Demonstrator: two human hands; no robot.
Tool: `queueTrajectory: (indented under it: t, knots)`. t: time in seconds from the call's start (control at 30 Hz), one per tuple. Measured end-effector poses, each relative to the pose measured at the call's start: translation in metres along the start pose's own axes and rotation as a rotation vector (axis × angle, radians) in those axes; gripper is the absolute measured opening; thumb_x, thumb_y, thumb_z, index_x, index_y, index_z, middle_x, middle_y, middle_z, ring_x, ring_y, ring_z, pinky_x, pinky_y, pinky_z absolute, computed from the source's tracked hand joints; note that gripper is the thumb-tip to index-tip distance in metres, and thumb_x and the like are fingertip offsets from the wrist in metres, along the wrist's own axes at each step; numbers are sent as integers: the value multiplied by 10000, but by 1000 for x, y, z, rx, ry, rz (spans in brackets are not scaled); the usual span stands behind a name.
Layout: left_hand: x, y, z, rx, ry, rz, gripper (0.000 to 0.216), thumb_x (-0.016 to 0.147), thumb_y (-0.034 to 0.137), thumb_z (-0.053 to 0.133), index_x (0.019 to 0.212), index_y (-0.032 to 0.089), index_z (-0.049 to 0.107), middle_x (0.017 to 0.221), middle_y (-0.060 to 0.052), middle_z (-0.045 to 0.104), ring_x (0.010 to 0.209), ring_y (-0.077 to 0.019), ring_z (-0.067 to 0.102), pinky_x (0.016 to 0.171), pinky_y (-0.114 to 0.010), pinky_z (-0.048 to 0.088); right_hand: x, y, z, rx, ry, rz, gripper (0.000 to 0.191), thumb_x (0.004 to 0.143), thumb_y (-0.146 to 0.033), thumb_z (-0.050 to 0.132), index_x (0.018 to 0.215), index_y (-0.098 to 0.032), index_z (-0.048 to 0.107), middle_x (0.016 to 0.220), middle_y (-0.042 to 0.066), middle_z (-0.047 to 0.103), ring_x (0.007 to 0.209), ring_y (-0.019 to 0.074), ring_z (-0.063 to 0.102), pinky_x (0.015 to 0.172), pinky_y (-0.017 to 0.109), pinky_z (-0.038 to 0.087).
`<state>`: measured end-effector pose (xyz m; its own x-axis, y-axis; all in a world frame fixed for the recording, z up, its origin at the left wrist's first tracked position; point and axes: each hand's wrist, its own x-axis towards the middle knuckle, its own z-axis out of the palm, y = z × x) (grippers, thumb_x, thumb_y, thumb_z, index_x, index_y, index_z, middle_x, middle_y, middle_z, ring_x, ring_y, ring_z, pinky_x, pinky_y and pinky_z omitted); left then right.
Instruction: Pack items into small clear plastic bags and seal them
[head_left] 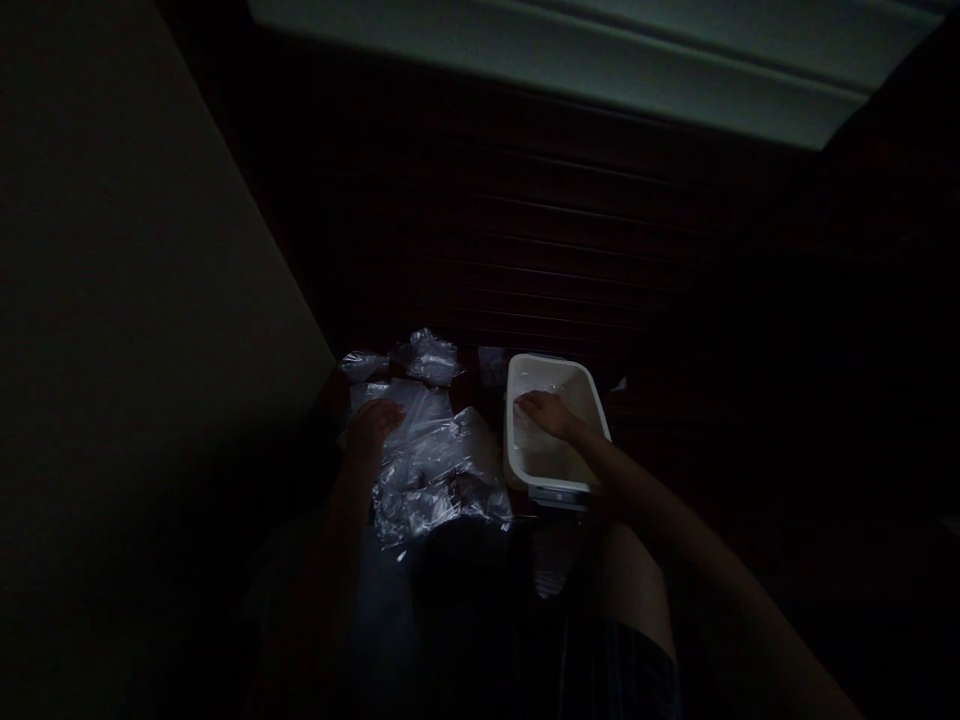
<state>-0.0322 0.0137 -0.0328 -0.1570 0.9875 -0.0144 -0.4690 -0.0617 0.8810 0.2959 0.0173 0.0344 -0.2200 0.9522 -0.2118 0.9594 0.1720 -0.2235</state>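
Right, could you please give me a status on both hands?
Left hand resting on clear plastic bags. Right hand down inside white tub. Both grips too dark to tell. Nothing seen blocking either hand.

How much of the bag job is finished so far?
Hard to say what is done: it is too dark to see what lies in the white tub. In hand: the right hand is inside the tub, and the left hand rests on the heap of clear plastic bags beside it. Left, it seems: that whole heap, plus more crumpled bags behind it.
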Motion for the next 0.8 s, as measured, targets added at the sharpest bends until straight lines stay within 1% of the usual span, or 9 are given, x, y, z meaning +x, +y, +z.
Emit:
queueTrajectory:
  t: [0.07, 0.13, 0.17, 0.23, 0.33, 0.43, 0.5, 0.67, 0.8]
  knots:
    - [-1, 1, 1, 10, 26, 3, 191, 665, 304, 574, 797, 167, 556, 774, -56, 654, 711, -169, 637, 701, -327, 516, 0, -1, -3, -66, 62, -6, 324, 894, -280, 337, 1062, -173, 593, 1105, 102, 623, 1034, 211, 563, 930, 383, 353]
    - [-1, 2, 2, 31, 26, 6, 193, 663, 306, 573, 793, 164, 558, 782, -63, 651, 719, -173, 634, 711, -333, 513, -2, -2, -3, -111, 85, -48, 256, 845, -243, 434, 1027, -155, 591, 1067, 111, 620, 968, 205, 582, 882, 354, 385]
    - [-1, 2, 3, 39, 27, 7, 194, 660, 308, 576, 789, 163, 557, 782, -64, 649, 720, -174, 633, 713, -335, 512, -2, -3, -2, -120, 95, -80, 255, 819, -237, 476, 1035, -150, 580, 1088, 118, 602, 966, 202, 578, 866, 339, 396]
    - [-1, 2, 2, 39, 32, 6, 200, 651, 310, 587, 783, 164, 553, 780, -65, 644, 722, -176, 630, 713, -338, 509, -3, -3, 1, -126, 111, -135, 346, 779, -239, 532, 1110, -137, 534, 1197, 141, 531, 1027, 205, 547, 858, 320, 406]
    - [1, 2, 2, 23, 42, 1, 218, 638, 323, 597, 781, 165, 549, 772, -64, 639, 715, -175, 627, 711, -339, 507, -2, -3, 7, -154, 79, -157, 482, 790, -255, 514, 1250, -136, 432, 1314, 159, 441, 1112, 229, 499, 879, 341, 405]
    - [1, 2, 4, 23, 50, -16, 232, 631, 340, 596, 770, 161, 549, 747, -59, 638, 683, -170, 625, 694, -336, 505, 0, -3, 10, -197, -10, -133, 429, 831, -261, 441, 1249, -163, 453, 1291, 144, 478, 1080, 241, 522, 861, 365, 416]
    - [0, 5, 8, 38, 71, -19, 235, 616, 339, 608, 756, 158, 551, 729, -53, 639, 664, -168, 623, 674, -325, 503, 1, -3, 8, -213, -12, -123, 398, 841, -267, 417, 1217, -162, 490, 1258, 141, 508, 1058, 239, 533, 861, 368, 414]
    - [-5, 14, 18, 66, 129, -44, 241, 579, 343, 635, 714, 161, 553, 681, -34, 636, 627, -164, 617, 651, -307, 490, 7, -4, -8, -187, 149, -94, 403, 797, -237, 459, 1182, -149, 539, 1276, 143, 472, 1136, 246, 455, 919, 362, 374]
    - [-2, 15, 20, 85, 153, -91, 260, 559, 350, 637, 712, 159, 549, 674, -25, 636, 624, -160, 618, 657, -307, 481, 8, -12, -25, -106, 258, -90, 374, 776, -155, 437, 1126, -138, 566, 1159, 122, 538, 1069, 212, 484, 910, 313, 376]
